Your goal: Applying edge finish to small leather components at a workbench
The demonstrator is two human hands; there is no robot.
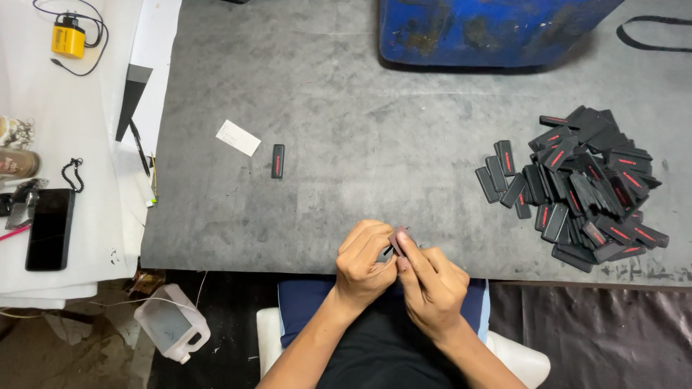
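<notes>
Both hands meet at six o'clock over the near edge of the grey felt-like table mat (346, 108). The left hand (365, 263) and right hand (431, 282) together pinch one small dark rectangular tab (396, 240). A single black tab (277, 161) lies at ten o'clock; a heap of black red-striped tabs (580, 187) sits at three o'clock.

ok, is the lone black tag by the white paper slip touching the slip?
Apart. The head view shows the lone black tag lying to the right of the white paper slip, with a strip of bare grey mat plainly visible between them.
</notes>
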